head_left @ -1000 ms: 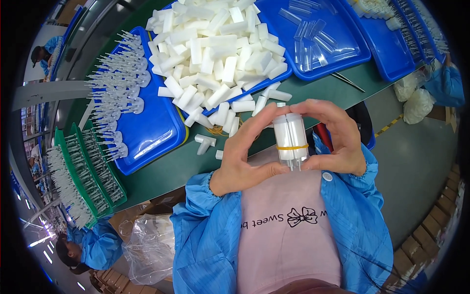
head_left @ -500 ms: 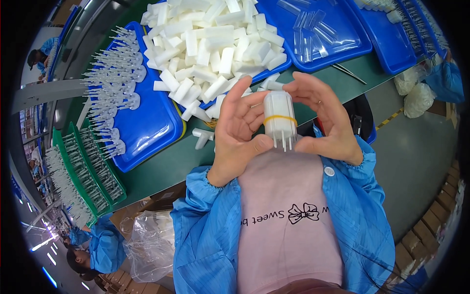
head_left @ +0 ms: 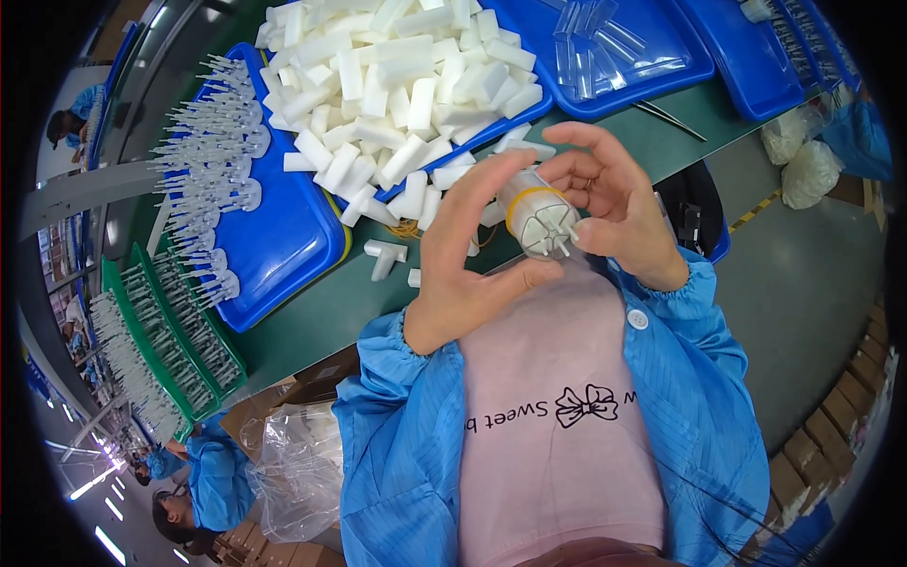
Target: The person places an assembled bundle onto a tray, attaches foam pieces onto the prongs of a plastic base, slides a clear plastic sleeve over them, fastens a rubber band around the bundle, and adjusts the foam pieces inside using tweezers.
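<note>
Head view: both hands sit before your chest, over the near side of the bench (head_left: 326,317).
Cylinder (head_left: 546,227): between your hands, tilted, pronged end toward you, probably so that end can be looked over.
Right hand (head_left: 614,208): grasping the cylinder, fingers along its side, thumb by the prongs.
Left hand (head_left: 463,250): curved about the other side, thumb below; whether it bears on the cylinder, cannot tell.
Yellow band (head_left: 531,196): around the cylinder, presumably binding its parts; one.
Blue trays (head_left: 274,246): four, seemingly keeping kinds apart.
White blocks (head_left: 406,80): heaped within your reach, spilling onto the bench; too overlapped to count.
Clear tubes (head_left: 567,66): loose in one tray; overlapped, no count.
Stemmed parts (head_left: 203,161): dozens, stems pointing one way, perhaps for easy picking.
Green rack (head_left: 146,331): one, left.
Metal tool (head_left: 669,120): one, beside the tubes' tray.
</note>
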Demonstrator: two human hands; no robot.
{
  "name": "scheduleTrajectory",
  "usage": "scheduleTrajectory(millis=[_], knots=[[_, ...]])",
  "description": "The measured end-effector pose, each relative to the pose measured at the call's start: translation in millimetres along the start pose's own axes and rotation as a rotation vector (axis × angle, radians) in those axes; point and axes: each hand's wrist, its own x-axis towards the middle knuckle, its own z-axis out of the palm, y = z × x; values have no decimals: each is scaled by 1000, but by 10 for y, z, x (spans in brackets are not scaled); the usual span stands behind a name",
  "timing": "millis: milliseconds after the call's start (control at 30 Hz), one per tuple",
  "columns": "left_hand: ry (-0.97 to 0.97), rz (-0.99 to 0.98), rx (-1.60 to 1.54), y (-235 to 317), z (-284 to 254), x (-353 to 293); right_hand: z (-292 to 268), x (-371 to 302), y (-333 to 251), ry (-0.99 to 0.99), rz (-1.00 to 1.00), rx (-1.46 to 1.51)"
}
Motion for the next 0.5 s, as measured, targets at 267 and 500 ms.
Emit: scheduleTrajectory(millis=[267,500], knots=[[-4,-146,-431,44,88,21,70,-5,48,20,-51,-51],[25,-198,-620,77,137,56,90,0,59,69,-110,-122]])
